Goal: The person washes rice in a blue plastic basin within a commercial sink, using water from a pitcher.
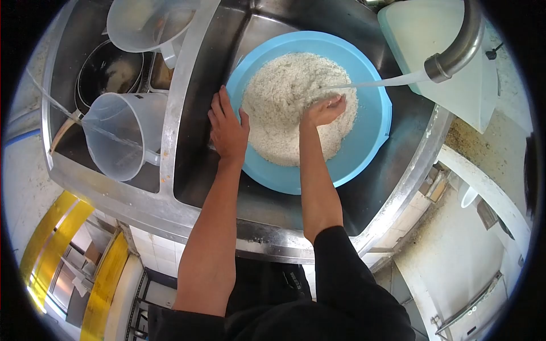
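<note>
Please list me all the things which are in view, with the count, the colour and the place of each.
Basin: one, light blue, in the right sink compartment
Grain-like food: one heap, off-white, in the basin
Sink: one, steel grey, two compartments visible
Tap: one, metallic grey, upper right
Water stream: one, whitish, from tap into basin
Jugs: two, translucent, at the left compartment
Pan: at least one, dark, left compartment, partly hidden
Container: one, pale translucent, right of the tap's mouth
Strips: several, yellow, lower left
Left hand: one, bare, at the basin's left rim
Right hand: one, bare, over the heap, fingers curled
</note>
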`<control>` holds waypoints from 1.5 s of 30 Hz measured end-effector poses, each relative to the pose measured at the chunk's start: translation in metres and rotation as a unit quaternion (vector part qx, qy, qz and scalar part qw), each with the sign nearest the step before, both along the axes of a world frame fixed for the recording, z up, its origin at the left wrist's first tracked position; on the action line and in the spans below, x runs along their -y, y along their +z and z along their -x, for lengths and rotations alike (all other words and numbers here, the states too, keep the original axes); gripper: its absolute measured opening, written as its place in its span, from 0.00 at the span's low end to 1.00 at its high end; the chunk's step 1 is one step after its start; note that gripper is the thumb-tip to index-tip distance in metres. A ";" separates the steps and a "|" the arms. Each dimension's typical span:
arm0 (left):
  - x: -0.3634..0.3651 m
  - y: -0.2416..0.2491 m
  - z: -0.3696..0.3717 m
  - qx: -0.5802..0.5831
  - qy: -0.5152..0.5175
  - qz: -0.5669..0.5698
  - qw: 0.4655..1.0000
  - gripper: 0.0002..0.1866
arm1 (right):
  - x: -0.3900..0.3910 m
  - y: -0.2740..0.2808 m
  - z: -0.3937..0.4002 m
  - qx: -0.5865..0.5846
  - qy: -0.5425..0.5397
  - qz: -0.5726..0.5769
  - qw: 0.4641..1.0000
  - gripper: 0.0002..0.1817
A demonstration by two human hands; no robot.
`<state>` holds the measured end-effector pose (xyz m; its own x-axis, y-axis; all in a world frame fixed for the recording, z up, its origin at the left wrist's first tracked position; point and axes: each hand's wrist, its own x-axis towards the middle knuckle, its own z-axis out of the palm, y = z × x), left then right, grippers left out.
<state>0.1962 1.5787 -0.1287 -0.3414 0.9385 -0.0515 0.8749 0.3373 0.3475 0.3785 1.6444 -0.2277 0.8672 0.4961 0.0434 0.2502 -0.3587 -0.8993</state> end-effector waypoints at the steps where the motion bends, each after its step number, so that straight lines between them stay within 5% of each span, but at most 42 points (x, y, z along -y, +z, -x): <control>1: -0.001 -0.001 0.000 -0.004 -0.003 -0.010 1.000 0.35 | 0.005 0.005 -0.005 -0.001 -0.001 0.000 1.000 0.28; 3: 0.003 -0.001 0.001 -0.007 -0.008 -0.014 1.000 0.35 | 0.032 0.020 -0.017 0.194 0.127 0.046 0.972 0.29; 4: 0.002 0.000 0.001 -0.003 -0.005 -0.012 1.000 0.35 | 0.053 0.005 -0.020 0.195 0.126 0.048 0.972 0.29; 6: 0.004 0.000 -0.001 0.006 -0.004 -0.012 1.000 0.35 | 0.101 -0.048 -0.028 0.251 -0.088 0.161 0.950 0.31; 10: 0.000 -0.003 -0.001 -0.006 0.004 -0.014 1.000 0.36 | 0.044 -0.014 0.011 0.073 -0.102 0.123 0.984 0.32; 11: 0.003 -0.001 -0.001 -0.011 0.002 -0.007 1.000 0.36 | 0.023 -0.069 -0.009 0.130 -0.069 0.032 0.989 0.32; 13: 0.005 -0.004 0.000 -0.015 -0.003 -0.013 1.000 0.36 | 0.007 -0.091 -0.025 0.184 -0.034 -0.058 0.981 0.32; 15: 0.006 -0.003 0.000 -0.020 -0.006 -0.018 1.000 0.36 | -0.019 -0.003 -0.008 0.076 -0.016 -0.003 0.997 0.32; 19: 0.001 0.003 0.001 0.042 0.008 0.021 0.999 0.36 | 0.023 0.002 -0.021 0.125 0.107 -0.055 0.985 0.32; 21: 0.000 0.004 -0.003 0.046 0.009 0.017 0.999 0.36 | 0.060 -0.012 -0.025 0.134 -0.049 0.084 0.986 0.33; 24: -0.003 0.004 -0.001 0.045 0.019 0.031 0.998 0.36 | 0.070 -0.004 -0.001 0.091 -0.002 0.221 0.971 0.34; 27: -0.001 -0.003 0.003 -0.015 0.004 -0.007 1.000 0.35 | 0.020 -0.037 -0.003 0.117 -0.016 0.039 0.992 0.35; 31: 0.000 0.003 -0.001 0.024 0.005 0.011 1.000 0.35 | -0.013 0.004 0.002 0.059 0.056 -0.028 0.996 0.34; 33: -0.001 0.006 -0.002 0.049 0.017 0.035 0.998 0.36 | 0.001 0.029 0.004 0.050 0.269 -0.062 0.960 0.34; 35: -0.001 0.004 -0.001 0.058 0.016 0.029 0.998 0.36 | 0.033 0.000 -0.016 0.115 0.252 -0.045 0.960 0.33; 37: 0.000 0.000 -0.001 0.027 0.008 0.008 1.000 0.35 | 0.068 -0.044 -0.036 0.219 0.048 0.058 0.973 0.32; 41: 0.001 0.000 -0.001 -0.008 0.001 -0.016 1.000 0.35 | 0.046 -0.035 -0.020 0.159 0.023 0.103 0.982 0.31; 45: 0.000 0.000 0.000 0.003 -0.002 -0.007 1.000 0.35 | -0.004 -0.037 0.003 0.114 0.036 -0.021 0.993 0.29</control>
